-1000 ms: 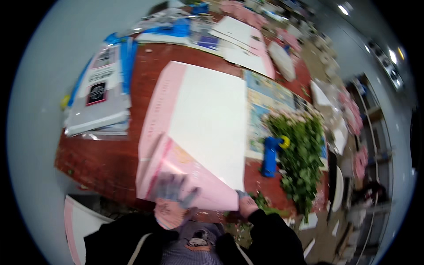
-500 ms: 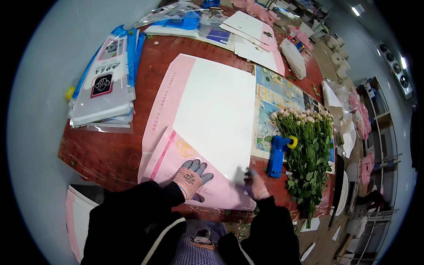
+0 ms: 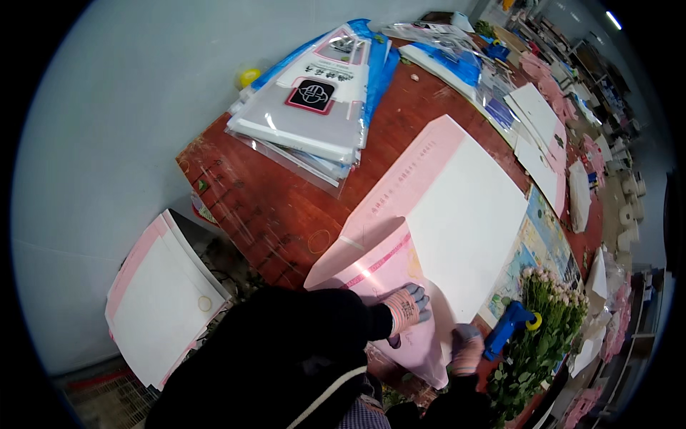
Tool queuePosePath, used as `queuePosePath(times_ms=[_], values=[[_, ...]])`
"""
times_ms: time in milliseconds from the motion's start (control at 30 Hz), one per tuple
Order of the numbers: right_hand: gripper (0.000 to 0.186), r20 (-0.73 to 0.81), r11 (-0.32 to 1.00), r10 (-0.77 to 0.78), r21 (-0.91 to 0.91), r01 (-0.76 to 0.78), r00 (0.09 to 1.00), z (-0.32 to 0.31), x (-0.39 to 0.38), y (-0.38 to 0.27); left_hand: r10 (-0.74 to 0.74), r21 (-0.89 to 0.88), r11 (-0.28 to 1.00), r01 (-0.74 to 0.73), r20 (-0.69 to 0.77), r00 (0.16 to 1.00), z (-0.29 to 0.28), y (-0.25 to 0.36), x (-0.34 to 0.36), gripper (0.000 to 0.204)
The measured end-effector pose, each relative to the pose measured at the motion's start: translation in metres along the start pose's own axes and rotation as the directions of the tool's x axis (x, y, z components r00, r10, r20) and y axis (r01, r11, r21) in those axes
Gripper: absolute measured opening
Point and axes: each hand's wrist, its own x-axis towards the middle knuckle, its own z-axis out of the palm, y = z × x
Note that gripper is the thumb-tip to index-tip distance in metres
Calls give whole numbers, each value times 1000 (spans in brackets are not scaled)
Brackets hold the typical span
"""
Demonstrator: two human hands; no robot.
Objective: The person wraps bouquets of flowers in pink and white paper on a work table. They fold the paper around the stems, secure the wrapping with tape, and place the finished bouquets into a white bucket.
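Note:
A pink sheet of flower wrapping paper (image 3: pixel 411 352) with a darker pink band is curled over into a cone shape, its tip toward me. My left hand (image 3: pixel 409 309), in a striped glove with grey fingertips, lies on it with fingers stretched out. My right hand (image 3: pixel 468 349), gloved the same way, is beside the cone's right edge near the tip. Its fingers are smeared, and whether they grip the paper cannot be made out. Under the cone, a large white sheet (image 3: pixel 471 214) with a pink border spreads over the red table (image 3: pixel 264 207).
Right of my right hand stands a blue tape dispenser (image 3: pixel 506 330) with a yellow roll, against a bunch of pale pink flowers (image 3: pixel 532 350). Clear printed sleeves (image 3: pixel 307 107) are stacked at the far left. More white sheets (image 3: pixel 161 300) lie low at the left, off the table.
My view has swung left. The pink paper, flatter before, now bulges up and curls into a cone. My left hand still lies on it; my right hand remains near the tip.

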Motion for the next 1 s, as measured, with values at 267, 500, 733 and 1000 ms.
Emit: queuePosePath(times_ms=[267, 500, 733, 1000], values=[[42, 19, 980, 83, -180, -79, 996, 44, -49, -85, 120, 3, 993, -121, -105, 987, 6, -7, 0, 62], [24, 181, 946, 269, -235, -224, 946, -2, -80, -55, 234, 173, 958, -230, 2, 972, -13, 10, 0, 58], [27, -52, 317, 930, 613, -724, 363, -108, -126, 169, 224, 280, 930, -236, 76, 972, 11, 23, 7, 54], [18, -53, 180, 938, 920, -347, 344, -69, -160, 95, 89, 221, 969, -109, 98, 991, 10, 18, -6, 53]])
